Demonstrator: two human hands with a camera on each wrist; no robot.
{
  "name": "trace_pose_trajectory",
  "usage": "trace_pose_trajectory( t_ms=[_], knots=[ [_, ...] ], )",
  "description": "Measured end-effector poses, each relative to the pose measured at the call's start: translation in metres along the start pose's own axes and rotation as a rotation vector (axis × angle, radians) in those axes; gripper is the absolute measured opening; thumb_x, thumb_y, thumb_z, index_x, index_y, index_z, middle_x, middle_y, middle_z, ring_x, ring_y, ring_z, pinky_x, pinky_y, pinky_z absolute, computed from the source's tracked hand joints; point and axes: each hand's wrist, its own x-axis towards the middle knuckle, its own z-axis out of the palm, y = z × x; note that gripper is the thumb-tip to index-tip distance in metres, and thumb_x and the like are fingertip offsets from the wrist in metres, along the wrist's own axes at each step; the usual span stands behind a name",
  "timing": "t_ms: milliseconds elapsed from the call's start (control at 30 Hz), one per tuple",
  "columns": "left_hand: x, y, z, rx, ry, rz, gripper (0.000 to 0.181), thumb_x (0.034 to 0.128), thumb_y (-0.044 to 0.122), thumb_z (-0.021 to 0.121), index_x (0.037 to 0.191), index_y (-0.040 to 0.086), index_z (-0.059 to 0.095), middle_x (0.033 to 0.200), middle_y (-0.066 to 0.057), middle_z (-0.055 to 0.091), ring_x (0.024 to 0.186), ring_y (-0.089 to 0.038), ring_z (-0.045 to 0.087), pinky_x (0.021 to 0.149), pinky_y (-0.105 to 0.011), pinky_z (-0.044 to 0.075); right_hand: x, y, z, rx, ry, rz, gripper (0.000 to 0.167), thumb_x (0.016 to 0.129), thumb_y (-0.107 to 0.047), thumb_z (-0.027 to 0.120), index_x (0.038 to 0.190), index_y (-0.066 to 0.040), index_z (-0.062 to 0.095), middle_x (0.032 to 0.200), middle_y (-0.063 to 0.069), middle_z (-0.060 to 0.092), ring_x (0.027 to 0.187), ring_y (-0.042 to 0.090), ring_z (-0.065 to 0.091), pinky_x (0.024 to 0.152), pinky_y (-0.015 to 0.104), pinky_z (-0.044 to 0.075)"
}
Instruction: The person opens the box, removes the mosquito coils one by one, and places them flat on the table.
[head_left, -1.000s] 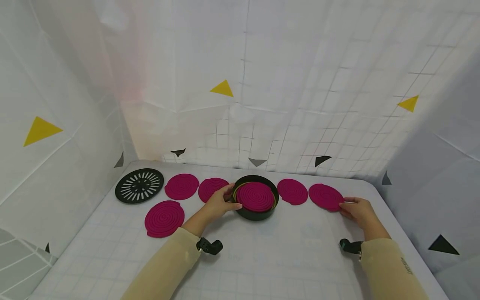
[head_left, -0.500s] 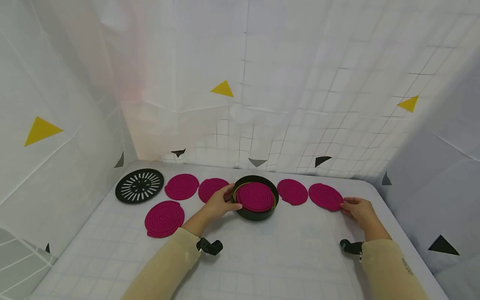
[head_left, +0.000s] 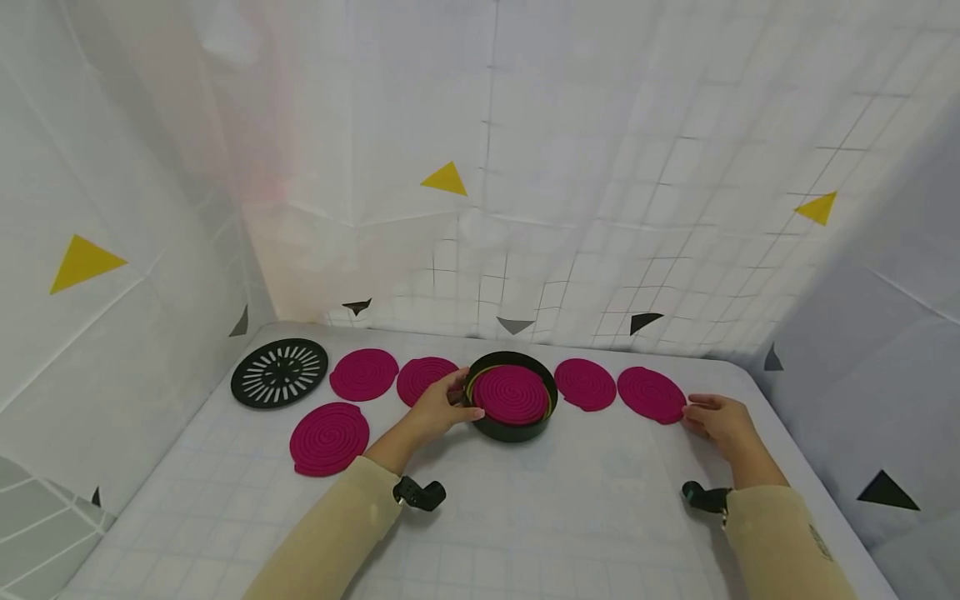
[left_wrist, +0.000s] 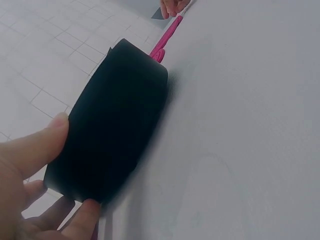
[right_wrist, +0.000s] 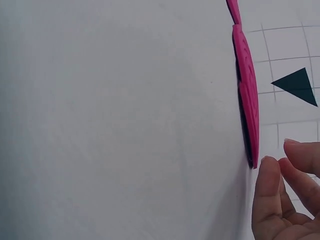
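Observation:
A round dark tin (head_left: pixel 513 432) stands at the middle back of the table, with a magenta mosquito coil (head_left: pixel 510 393) lying in it. My left hand (head_left: pixel 437 407) grips the tin's left side, thumb at the rim and fingers against the wall, as the left wrist view of the tin (left_wrist: pixel 110 125) shows. At the right lies another magenta mosquito coil (head_left: pixel 651 395), flat on the table. Just off its right edge is my right hand (head_left: pixel 722 425), holding nothing. A small gap between the fingertips and the coil (right_wrist: pixel 248 100) shows in the right wrist view.
More magenta coils lie flat: one (head_left: pixel 585 384) right of the tin, one (head_left: pixel 426 377) partly behind my left hand, and two more coils (head_left: pixel 328 439) further left. A black slotted disc (head_left: pixel 280 372) lies at the far left. White sheeting (head_left: pixel 570 208) walls the table.
My right fingers have come away from the edge of the rightmost coil, shifting slightly right. The left hand and the tin have stayed in place.

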Motion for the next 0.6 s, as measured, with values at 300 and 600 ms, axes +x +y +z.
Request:
trace_pose_trajectory(
  t_ms=[300, 600],
  knots=[
    [0.001, -0.002, 0.001, 0.000, 0.015, 0.007, 0.087, 0.0848, 0.023, 0.083, 0.156, 0.013, 0.034, 0.155, -0.011, 0.042, 0.137, -0.032, 0.045, 0.105, -0.047, 0.046, -0.013, -0.003, 0.006, 0.000, -0.023, -0.062, 0.053, 0.102, -0.014, 0.059, 0.145, 0.011, 0.040, 0.137, 0.030, 0.048, 0.082, 0.002, 0.065, 0.075, 0.020, 0.057],
    [0.001, -0.002, 0.002, -0.014, 0.016, 0.002, 0.086, 0.0855, 0.020, 0.082, 0.156, 0.012, 0.034, 0.155, -0.011, 0.041, 0.138, -0.033, 0.044, 0.105, -0.048, 0.046, -0.030, -0.008, 0.016, 0.015, -0.034, -0.109, 0.056, 0.101, -0.022, 0.061, 0.145, 0.008, 0.043, 0.126, 0.020, 0.055, 0.084, 0.002, 0.063, 0.077, 0.020, 0.057]
  ],
)
